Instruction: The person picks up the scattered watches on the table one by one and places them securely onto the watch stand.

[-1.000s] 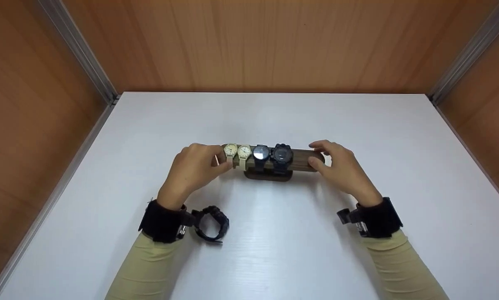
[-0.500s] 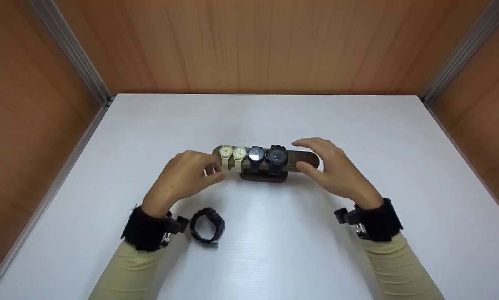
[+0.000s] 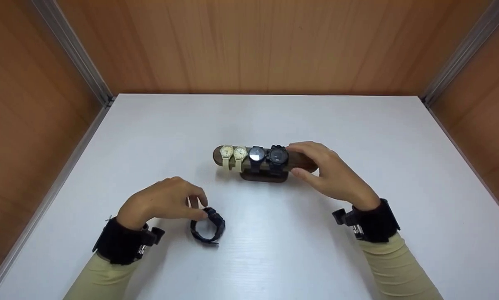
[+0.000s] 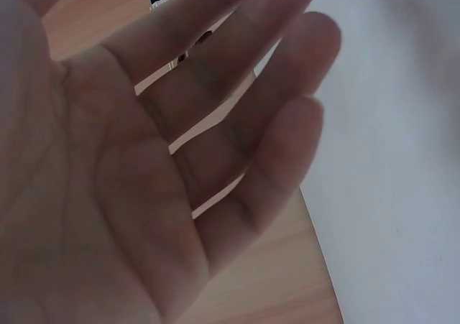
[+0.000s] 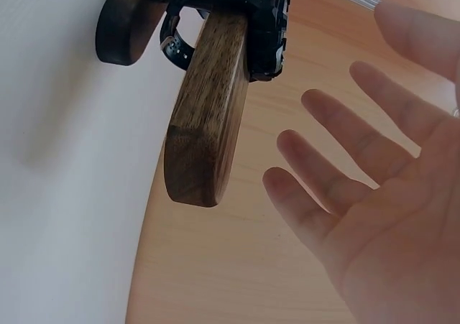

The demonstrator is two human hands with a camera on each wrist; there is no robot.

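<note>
A dark wooden watch stand [image 3: 303, 160] stands mid-table; its bar [image 5: 208, 116] carries two beige watches [image 3: 233, 154] and two black watches [image 3: 267, 156]. My right hand [image 3: 302, 161] brackets the bar's bare right end, fingers above and thumb in front. In the right wrist view its fingers [image 5: 338, 159] are straight and spread, apart from the wood. A loose black watch [image 3: 208, 226] lies on the table near me. My left hand [image 3: 199, 207] hovers just left of it, its fingers [image 4: 237, 123] relaxed and holding nothing; I cannot tell whether the thumb touches the strap.
The white table [image 3: 274, 258] is boxed in by wooden walls [image 3: 249, 46] at the back and both sides, with metal strips [image 3: 72, 52] in the corners. The stand's foot [image 5: 126, 15] rests on the table under the black watches.
My left hand has left the bar's left end and drawn back toward me, down beside the loose black watch. The right hand has stayed at the bar's right end.
</note>
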